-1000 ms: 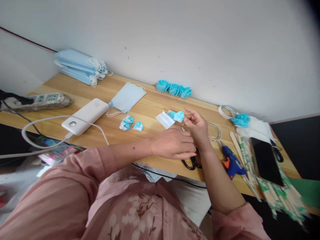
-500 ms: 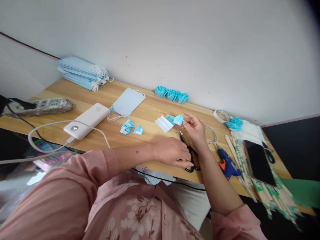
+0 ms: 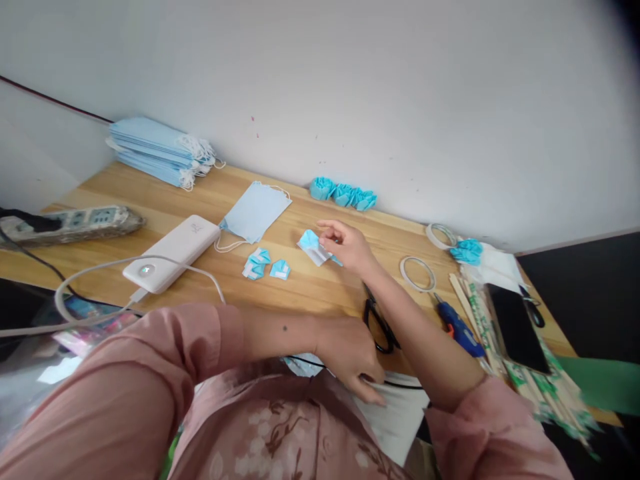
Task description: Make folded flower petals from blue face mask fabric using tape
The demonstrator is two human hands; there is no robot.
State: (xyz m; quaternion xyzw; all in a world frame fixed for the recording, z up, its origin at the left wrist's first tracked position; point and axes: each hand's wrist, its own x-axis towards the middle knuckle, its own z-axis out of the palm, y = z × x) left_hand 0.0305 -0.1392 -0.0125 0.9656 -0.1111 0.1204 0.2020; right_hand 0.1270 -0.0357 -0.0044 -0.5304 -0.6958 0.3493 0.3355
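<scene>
**craftnoob:** Pinching that folded mask piece point(image 3: 315, 247) looks fiddly. Where's she got it?

**paperpete:** Right hand point(image 3: 350, 245) has it between thumb and fingertips, right on the wooden table point(image 3: 320, 287), mid-table, just right of the little folded bits point(image 3: 266, 263). Left hand point(image 3: 353, 357) is down at the near edge, fingers curled loosely on the white sheet point(image 3: 400, 413) by the black cable point(image 3: 400, 385); can't tell if it's actually gripping anything.

**craftnoob:** How would that piece handle?

**paperpete:** I'd guess super light, soft and floppy, and the folds probably spring open if you let go. Best pinched across the folded edge so the layers stay together. Scissors point(image 3: 377, 323) lie between the two hands, glue gun point(image 3: 457, 327) and tape ring point(image 3: 417, 273) off to the right.
</scene>
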